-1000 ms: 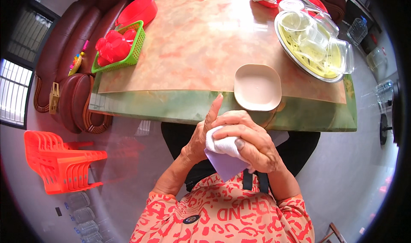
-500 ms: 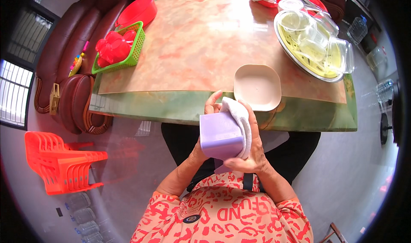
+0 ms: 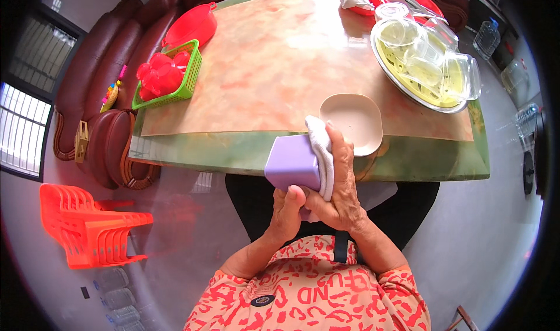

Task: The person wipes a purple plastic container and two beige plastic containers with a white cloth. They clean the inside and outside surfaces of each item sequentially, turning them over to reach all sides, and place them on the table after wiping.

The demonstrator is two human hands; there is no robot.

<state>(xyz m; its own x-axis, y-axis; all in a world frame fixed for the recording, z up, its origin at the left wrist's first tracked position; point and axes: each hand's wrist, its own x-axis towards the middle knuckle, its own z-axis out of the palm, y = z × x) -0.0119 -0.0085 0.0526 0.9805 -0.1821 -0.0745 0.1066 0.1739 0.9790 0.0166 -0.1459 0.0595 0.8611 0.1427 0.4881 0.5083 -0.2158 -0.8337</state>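
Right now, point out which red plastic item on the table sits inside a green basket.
The cluster of small red plastic cups: it fills the green mesh basket, while the red lidded container behind it rests directly on the tabletop.

Bright, even daylight. White glare sits on the polished table (image 3: 274,68), strongest toward its far end. Soft shadows only beneath the table's near edge. Strong fisheye bending curves the table edges; beyond them, corners fall black. Centre sharp, rim slightly soft.

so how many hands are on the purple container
2: the left hand grips the purple container from below, and the right hand presses a white cloth against its side.
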